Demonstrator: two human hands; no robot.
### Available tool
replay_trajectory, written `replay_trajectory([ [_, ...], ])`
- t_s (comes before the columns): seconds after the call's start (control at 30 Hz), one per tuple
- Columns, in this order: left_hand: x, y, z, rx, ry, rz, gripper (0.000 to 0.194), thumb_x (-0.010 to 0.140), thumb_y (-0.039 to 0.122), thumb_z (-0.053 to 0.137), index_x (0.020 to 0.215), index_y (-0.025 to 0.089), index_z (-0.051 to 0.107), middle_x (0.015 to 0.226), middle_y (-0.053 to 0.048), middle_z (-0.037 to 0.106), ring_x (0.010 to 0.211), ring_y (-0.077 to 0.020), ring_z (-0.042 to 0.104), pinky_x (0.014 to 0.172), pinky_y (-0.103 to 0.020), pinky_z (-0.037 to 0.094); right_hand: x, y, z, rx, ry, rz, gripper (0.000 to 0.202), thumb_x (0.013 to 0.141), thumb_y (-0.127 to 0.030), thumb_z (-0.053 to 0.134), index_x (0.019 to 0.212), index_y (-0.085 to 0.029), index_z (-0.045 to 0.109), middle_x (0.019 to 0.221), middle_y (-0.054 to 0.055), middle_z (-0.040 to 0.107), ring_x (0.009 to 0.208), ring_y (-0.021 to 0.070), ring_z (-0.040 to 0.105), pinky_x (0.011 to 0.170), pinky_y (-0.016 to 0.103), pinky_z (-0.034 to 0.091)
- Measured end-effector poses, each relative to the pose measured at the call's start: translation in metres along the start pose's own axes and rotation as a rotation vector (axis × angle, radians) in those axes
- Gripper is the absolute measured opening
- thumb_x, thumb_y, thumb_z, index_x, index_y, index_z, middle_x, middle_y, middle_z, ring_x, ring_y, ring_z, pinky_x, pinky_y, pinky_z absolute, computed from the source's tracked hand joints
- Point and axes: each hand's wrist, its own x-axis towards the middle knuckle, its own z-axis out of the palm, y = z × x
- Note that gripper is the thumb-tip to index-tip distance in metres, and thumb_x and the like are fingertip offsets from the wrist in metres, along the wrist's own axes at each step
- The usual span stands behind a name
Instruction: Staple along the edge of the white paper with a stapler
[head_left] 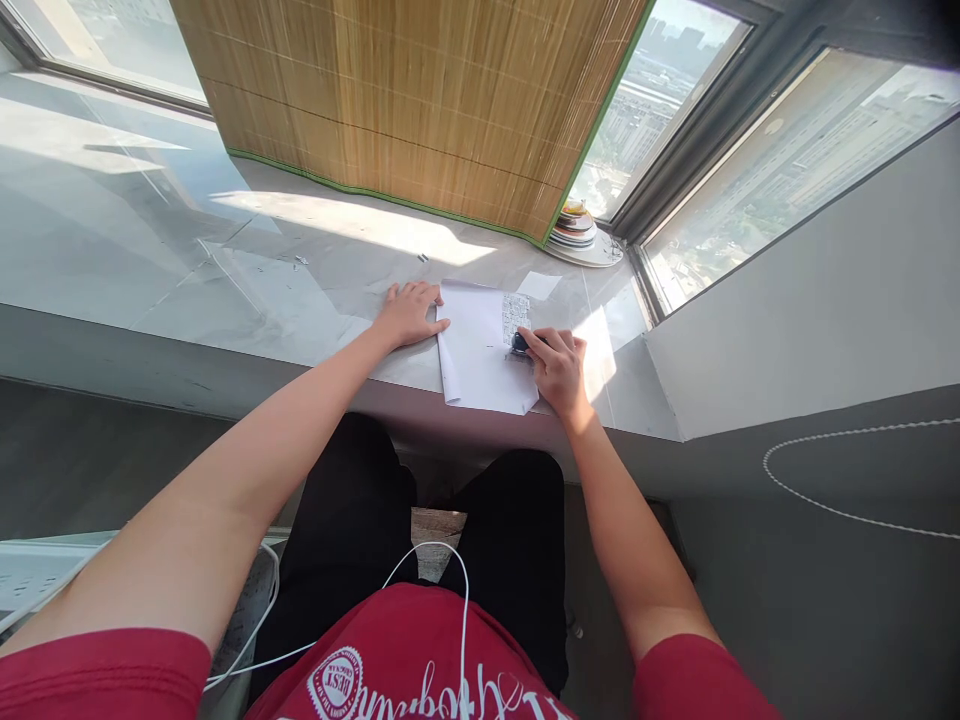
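Note:
A white sheet of paper (pixel 480 350) lies on the pale stone sill, its left edge and lower corners curled. A block of dense black print (pixel 516 314) covers its upper right part, with a few small dark marks below. My right hand (pixel 559 368) is closed around a small black tool (pixel 518 343) that looks like a roller stamp, held against the paper at the lower end of the print. The fingers hide most of it. My left hand (pixel 410 314) rests flat with fingers apart at the paper's left edge, the thumb touching the sheet.
A bamboo blind (pixel 420 100) with green edging hangs behind the sill (pixel 300 290). Stacked plates (pixel 581 235) stand in the right window corner. Two tiny dark bits (pixel 423 258) lie beyond the paper. A white cable (pixel 457 560) crosses my lap, and a beaded cord (pixel 795 485) hangs at right.

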Motion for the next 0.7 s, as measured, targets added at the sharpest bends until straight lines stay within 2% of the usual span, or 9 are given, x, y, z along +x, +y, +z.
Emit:
replay_trajectory([
  [0.4,0.001,-0.001,0.001,0.000,0.012,0.007,0.044,0.090,0.057,0.061,0.125,0.030,0.061,0.145,-0.008,0.061,0.147,-0.0372,0.044,0.128,-0.060,0.016,0.004,-0.006,0.000,-0.011,-0.002,-0.003,0.048,0.104,-0.016,0.048,0.140,-0.039,0.069,0.112,0.007,0.071,0.107,0.0292,0.057,0.092,0.046,0.031],
  [0.6,0.000,0.000,0.001,0.002,0.012,0.006,0.044,0.091,0.056,0.061,0.126,0.030,0.061,0.147,-0.008,0.060,0.147,-0.0369,0.043,0.129,-0.059,0.015,0.002,-0.010,0.003,-0.046,-0.003,-0.011,0.056,0.098,-0.009,0.048,0.139,-0.039,0.069,0.114,0.007,0.072,0.108,0.0295,0.055,0.097,0.049,0.030],
  [0.7,0.000,0.000,0.001,0.013,0.018,0.006,0.043,0.091,0.056,0.061,0.125,0.030,0.062,0.149,-0.008,0.059,0.147,-0.0369,0.043,0.129,-0.059,0.016,0.001,-0.010,0.005,-0.035,0.011,0.008,0.053,0.099,-0.008,0.048,0.136,-0.039,0.072,0.114,0.006,0.072,0.108,0.0286,0.056,0.097,0.048,0.031],
])
